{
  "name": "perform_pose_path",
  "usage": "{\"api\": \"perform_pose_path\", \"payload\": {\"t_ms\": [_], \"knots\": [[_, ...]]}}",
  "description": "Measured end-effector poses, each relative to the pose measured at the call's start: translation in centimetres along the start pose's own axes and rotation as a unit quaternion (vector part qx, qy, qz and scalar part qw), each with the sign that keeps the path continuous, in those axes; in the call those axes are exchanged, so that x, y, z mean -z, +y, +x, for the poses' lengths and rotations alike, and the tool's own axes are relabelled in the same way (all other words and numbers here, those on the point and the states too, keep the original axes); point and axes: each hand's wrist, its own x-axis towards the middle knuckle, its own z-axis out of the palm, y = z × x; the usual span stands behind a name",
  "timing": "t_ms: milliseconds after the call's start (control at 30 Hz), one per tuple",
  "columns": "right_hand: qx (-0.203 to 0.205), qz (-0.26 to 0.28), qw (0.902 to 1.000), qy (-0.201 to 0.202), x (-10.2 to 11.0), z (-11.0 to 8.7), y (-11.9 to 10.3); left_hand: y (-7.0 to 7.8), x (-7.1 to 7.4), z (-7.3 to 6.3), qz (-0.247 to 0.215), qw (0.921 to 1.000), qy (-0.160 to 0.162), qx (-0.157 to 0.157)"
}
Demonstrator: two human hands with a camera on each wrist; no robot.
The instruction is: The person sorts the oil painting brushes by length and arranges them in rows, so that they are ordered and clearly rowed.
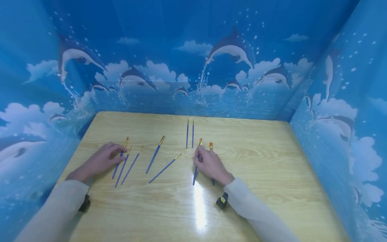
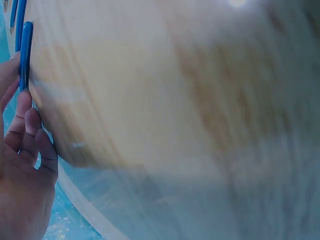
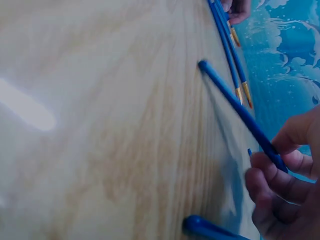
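Note:
On the left of the table, my left hand [image 1: 105, 158] pinches the leftmost blue-handled paintbrush [image 1: 116, 170] between thumb and fingers; in the left wrist view its handle [image 2: 26, 55] stands at the fingertips. Right beside it lie a thin paintbrush [image 1: 121, 172] and another thin one [image 1: 132, 166]. My right hand [image 1: 208, 163] holds a flat-tipped paintbrush [image 1: 195, 176] by its handle, which tilts off the wood in the right wrist view [image 3: 235, 102]. A second flat paintbrush [image 1: 211, 146] lies partly hidden under that hand and wrist.
Between the hands lie a thicker paintbrush [image 1: 155, 156] and a slanted thin paintbrush [image 1: 164, 168]. Two thin paintbrushes [image 1: 187, 134] stand parallel farther back, tips away from me. Blue dolphin-print cloth [image 1: 169, 50] walls the wooden table [image 1: 257, 151] at the back and sides.

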Motion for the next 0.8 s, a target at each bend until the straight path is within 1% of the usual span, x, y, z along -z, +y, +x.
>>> {"api": "perform_pose_path", "payload": {"t_ms": [133, 233, 433, 633, 800], "knots": [[-0.014, 0.055, 0.9984, -0.002, 0.2, -0.6, -0.4, -0.1, -0.1, 0.0, 0.0, 1.0, 0.0, 0.005], [-0.026, 0.085, 0.9961, -0.003, 0.3, -1.0, -0.6, -0.2, -0.1, 0.1, -0.001, 1.0, -0.002, 0.009], [-0.047, 0.143, 0.9884, -0.015, 0.4, -1.8, -0.8, -0.2, -0.2, 0.1, -0.006, 0.9999, -0.004, 0.009], [-0.073, 0.214, 0.974, -0.012, 0.4, -2.8, -0.9, -0.1, 0.0, 0.0, -0.007, 1.0, -0.004, 0.002], [-0.088, 0.272, 0.958, -0.023, 0.2, -3.7, -1.2, 0.2, 0.2, -0.1, -0.012, 0.9999, -0.006, 0.003]]}}
